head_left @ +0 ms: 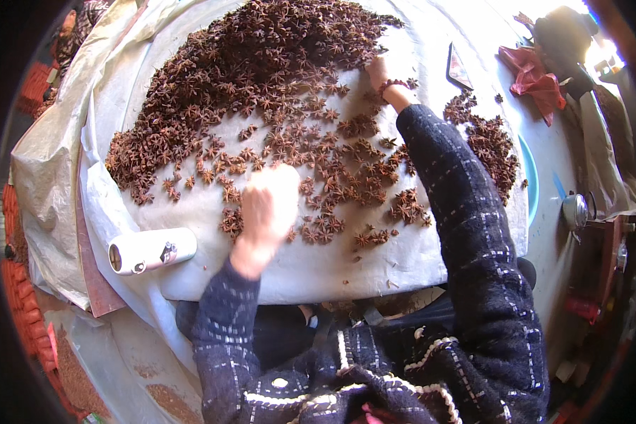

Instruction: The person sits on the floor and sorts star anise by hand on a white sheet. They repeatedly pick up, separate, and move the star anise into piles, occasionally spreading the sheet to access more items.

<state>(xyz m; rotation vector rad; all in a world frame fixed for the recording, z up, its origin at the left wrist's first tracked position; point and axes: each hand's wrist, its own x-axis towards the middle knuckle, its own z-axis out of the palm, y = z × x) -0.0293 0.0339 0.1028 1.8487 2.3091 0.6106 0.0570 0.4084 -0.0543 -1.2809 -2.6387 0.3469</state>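
Note:
Brown star anise [261,49] is heaped over the far and left part of a pale sheet-covered table, thinning into scattered pieces [346,169] nearer me. Above the near scatter, my left hand [270,201] is curled with its knuckles up, slightly blurred. Its fingertips are hidden, as is anything in them. Farther off, my right hand [381,72], with a dark red beaded bracelet at its wrist, reaches to the right edge of the heap. Its fingers point down toward the pieces and are mostly out of sight. A smaller pile [493,152] lies right of my right forearm.
A white cylindrical can [152,251] lies on its side at the table's near left. A dark phone-like slab [458,67] rests at the far right, by a red plastic bag [533,81]. A blue basin rim [528,180] shows past the right edge. Red sacks [28,311] line the left.

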